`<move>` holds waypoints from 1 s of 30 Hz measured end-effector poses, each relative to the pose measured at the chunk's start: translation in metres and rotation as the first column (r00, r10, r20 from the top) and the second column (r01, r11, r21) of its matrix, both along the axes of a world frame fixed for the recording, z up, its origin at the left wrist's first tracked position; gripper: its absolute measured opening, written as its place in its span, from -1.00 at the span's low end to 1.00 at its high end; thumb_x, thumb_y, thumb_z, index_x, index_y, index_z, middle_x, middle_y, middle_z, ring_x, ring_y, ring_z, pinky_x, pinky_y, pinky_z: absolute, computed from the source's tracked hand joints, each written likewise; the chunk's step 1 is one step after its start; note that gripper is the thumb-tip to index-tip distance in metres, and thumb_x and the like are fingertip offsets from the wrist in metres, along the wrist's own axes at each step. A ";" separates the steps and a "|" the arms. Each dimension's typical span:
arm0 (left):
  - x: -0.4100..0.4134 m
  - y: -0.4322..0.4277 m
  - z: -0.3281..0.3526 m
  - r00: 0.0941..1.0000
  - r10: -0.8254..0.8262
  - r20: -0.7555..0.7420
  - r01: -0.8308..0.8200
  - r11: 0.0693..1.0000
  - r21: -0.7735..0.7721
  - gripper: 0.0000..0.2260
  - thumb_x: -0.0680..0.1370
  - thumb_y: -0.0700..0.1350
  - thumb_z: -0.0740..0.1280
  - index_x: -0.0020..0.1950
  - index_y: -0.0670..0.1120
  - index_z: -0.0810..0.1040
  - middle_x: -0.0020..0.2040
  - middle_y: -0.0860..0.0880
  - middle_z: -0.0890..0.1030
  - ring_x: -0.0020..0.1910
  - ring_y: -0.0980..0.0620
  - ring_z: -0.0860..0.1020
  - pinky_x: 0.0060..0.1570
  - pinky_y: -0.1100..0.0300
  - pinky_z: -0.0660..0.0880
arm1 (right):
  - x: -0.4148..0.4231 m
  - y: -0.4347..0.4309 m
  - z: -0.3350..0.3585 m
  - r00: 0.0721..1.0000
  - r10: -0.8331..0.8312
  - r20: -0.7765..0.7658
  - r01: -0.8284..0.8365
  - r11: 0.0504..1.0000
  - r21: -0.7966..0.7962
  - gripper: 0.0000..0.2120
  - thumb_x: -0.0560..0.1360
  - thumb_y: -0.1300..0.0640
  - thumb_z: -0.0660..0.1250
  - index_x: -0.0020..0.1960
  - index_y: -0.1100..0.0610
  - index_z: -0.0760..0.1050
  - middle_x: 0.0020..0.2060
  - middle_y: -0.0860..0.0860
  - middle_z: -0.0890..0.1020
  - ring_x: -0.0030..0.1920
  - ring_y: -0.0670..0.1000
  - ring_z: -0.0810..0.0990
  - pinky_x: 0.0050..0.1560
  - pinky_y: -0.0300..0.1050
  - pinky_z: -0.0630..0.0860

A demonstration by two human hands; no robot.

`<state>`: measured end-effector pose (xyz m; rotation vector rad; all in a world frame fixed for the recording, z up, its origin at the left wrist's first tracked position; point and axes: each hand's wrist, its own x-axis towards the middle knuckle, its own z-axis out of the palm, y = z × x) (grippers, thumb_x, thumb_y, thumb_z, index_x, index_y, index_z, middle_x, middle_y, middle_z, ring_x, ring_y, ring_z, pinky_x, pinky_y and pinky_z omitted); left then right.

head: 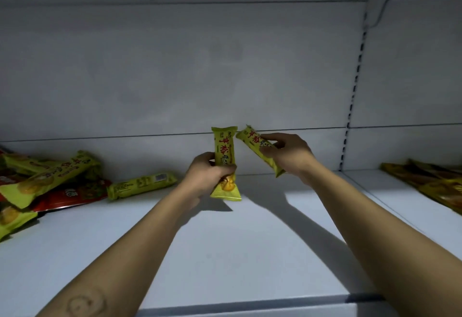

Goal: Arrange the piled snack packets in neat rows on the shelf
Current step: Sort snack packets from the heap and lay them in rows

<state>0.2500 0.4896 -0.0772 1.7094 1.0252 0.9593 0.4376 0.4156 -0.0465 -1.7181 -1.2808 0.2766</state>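
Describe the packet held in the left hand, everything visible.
The upright packet is a long, narrow, glossy yellow-green wrapper with red characters down its front, an orange-yellow snack picture near the bottom and flat crimped ends. It stands about upright over the shelf. The left hand grips its lower middle, fingers curled round it. Its top corner nears the tilted packet in the right hand; contact cannot be told.

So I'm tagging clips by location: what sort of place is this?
Probably a shop or its stockroom: a white metal shelf with a slotted upright, a pile of snack packets at left, and the left hand gripping an upright packet, the right hand a tilted packet.
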 end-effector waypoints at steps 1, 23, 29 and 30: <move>0.019 -0.007 -0.001 1.000 -0.017 0.001 0.017 1.000 -0.008 -0.83 0.44 -0.12 0.53 -0.04 -0.06 0.60 -0.15 -0.03 0.69 -0.18 -0.02 0.67 -0.04 0.05 0.62 | 0.015 -0.009 0.001 1.000 -0.020 -0.019 0.020 1.000 -0.001 -0.70 0.51 0.02 0.38 0.24 -0.15 0.58 -0.08 -0.09 0.62 -0.15 -0.12 0.56 -0.25 -0.25 0.44; 0.313 -0.131 -0.035 0.949 -0.013 -0.314 0.060 0.989 0.138 -0.71 0.54 0.21 0.35 -0.17 0.03 0.41 0.02 -0.09 0.65 0.02 -0.13 0.60 -0.02 0.11 0.54 | 0.217 -0.129 -0.053 0.824 -0.212 0.525 0.415 0.856 -0.307 -0.68 0.55 0.02 0.26 0.24 0.12 0.53 0.19 0.15 0.59 0.19 0.21 0.56 0.06 -0.04 0.49; 0.302 -0.111 -0.037 0.889 -0.079 -0.452 0.180 0.966 0.187 -0.47 0.46 0.27 0.32 0.30 -0.02 0.49 0.20 -0.12 0.59 0.13 -0.14 0.56 -0.05 0.13 0.46 | 0.212 -0.142 -0.058 0.743 -0.204 0.637 0.467 0.840 -0.276 -0.61 0.58 -0.08 0.22 0.33 0.07 0.47 0.29 0.14 0.48 0.32 0.18 0.40 0.28 0.05 0.32; 0.298 -0.109 -0.038 0.883 -0.106 -0.458 0.209 0.961 0.181 -0.54 0.50 0.19 0.36 0.31 -0.01 0.50 0.18 -0.11 0.61 0.12 -0.12 0.57 -0.06 0.16 0.44 | 0.213 -0.144 -0.059 0.756 -0.185 0.627 0.453 0.841 -0.297 -0.61 0.58 -0.07 0.24 0.35 0.07 0.46 0.30 0.14 0.48 0.33 0.18 0.40 0.28 0.04 0.33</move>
